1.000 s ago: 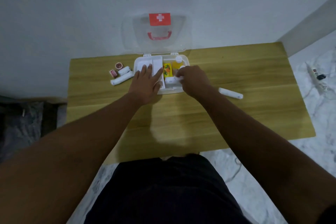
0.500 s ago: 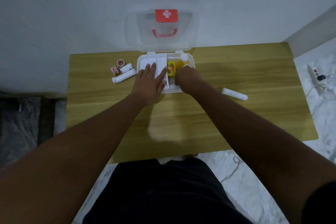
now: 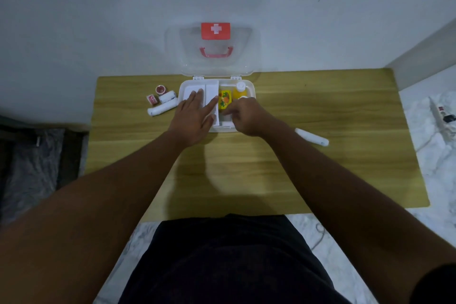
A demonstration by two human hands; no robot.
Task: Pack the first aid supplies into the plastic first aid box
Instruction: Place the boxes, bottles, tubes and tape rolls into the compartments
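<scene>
A long wooden table (image 3: 320, 106) stands against a white wall. At its far edge sits the white plastic first aid box (image 3: 249, 86), its clear lid (image 3: 244, 57) with red cross upright. The left hand (image 3: 195, 116) lies flat, fingers spread, on white packets (image 3: 209, 90) in the box's left part. The right hand (image 3: 249, 116) curls over the right part, fingers bent; whether it holds anything I cannot tell. A yellow packet (image 3: 225, 99) and orange bottle (image 3: 240, 90) lie inside. White bandage rolls (image 3: 162, 106) rest left of the box, a white tube (image 3: 313, 137) right.
</scene>
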